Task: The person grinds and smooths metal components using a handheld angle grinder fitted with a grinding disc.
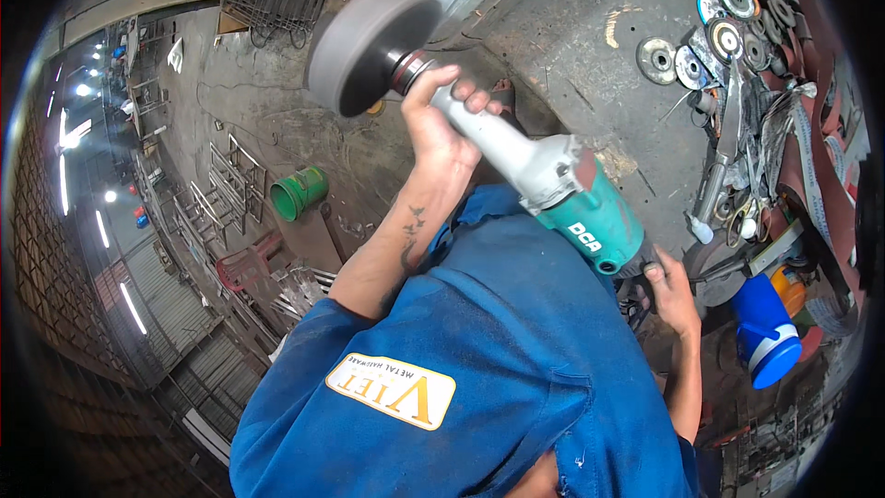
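A long straight grinder (590,212) with a teal motor body and a grey metal neck lies slantwise across my front. At its far left end sits a wide grey drum-shaped wheel (373,46), its outer face smooth and streaked as if blurred by motion. My left hand (442,124) is wrapped round the grey neck just behind the wheel, thumb toward the spindle. Around the dark rear handle closes my right hand (671,293), partly hidden by the tool's end. The wheel is up in the air, touching no workpiece that I can see.
On the grey table (572,46) at the right lie several grinding discs (725,37), hand tools and brown abrasive belts (802,166). A blue jug (767,332) stands at the right edge. Beyond my left arm are a green bucket (300,194) and metal frames (230,184) on the floor.
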Tool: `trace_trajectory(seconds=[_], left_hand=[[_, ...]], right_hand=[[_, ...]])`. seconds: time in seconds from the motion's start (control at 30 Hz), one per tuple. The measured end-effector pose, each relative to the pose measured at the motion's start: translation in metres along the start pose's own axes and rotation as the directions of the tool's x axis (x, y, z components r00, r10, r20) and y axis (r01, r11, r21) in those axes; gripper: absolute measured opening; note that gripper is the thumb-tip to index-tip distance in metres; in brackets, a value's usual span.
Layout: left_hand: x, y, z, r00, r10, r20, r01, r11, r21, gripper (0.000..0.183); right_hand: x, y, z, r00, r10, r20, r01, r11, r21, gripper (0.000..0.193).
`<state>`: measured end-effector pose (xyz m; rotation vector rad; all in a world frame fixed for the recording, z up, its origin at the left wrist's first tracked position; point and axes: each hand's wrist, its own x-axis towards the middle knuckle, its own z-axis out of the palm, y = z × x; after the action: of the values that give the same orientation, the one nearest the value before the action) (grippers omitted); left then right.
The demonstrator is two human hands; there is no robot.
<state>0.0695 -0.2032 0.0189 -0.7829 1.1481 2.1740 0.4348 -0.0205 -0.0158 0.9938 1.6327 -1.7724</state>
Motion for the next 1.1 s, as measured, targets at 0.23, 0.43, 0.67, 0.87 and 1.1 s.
trace_trajectory(seconds=[0.23, 0.43, 0.67, 0.87, 1.1], left_hand=[[0.054, -0.032, 0.086, 0.973, -0.048, 0.225, 0.058, 0.997, -0.041, 0.021], [0.028, -0.022, 0.038, 0.989, -0.017, 0.148, 0.024, 0.999, -0.04, 0.022], [0.007, -0.008, 0.011, 1.0, 0.002, -0.03, -0.001, 0.999, 0.046, 0.015], [0.055, -0.039, 0.087, 0.983, -0.033, 0.178, 0.036, 0.999, -0.012, 0.023], [0.023, -0.027, 0.041, 0.998, 0.013, 0.068, -0.014, 1.0, 0.019, 0.022]], right_hand=[[0.012, -0.033, -0.062, 0.979, -0.111, -0.17, 0.131, 0.985, 0.114, 0.062], [0.009, -0.011, -0.034, 0.985, 0.109, -0.133, -0.098, 0.991, 0.089, 0.061], [0.013, 0.009, -0.008, 0.999, -0.033, -0.007, 0.033, 0.999, 0.04, 0.06], [0.03, -0.027, -0.079, 0.994, -0.108, -0.035, 0.112, 0.985, 0.131, 0.071], [0.029, 0.006, -0.041, 0.998, -0.042, -0.057, 0.049, 0.99, 0.131, 0.068]])
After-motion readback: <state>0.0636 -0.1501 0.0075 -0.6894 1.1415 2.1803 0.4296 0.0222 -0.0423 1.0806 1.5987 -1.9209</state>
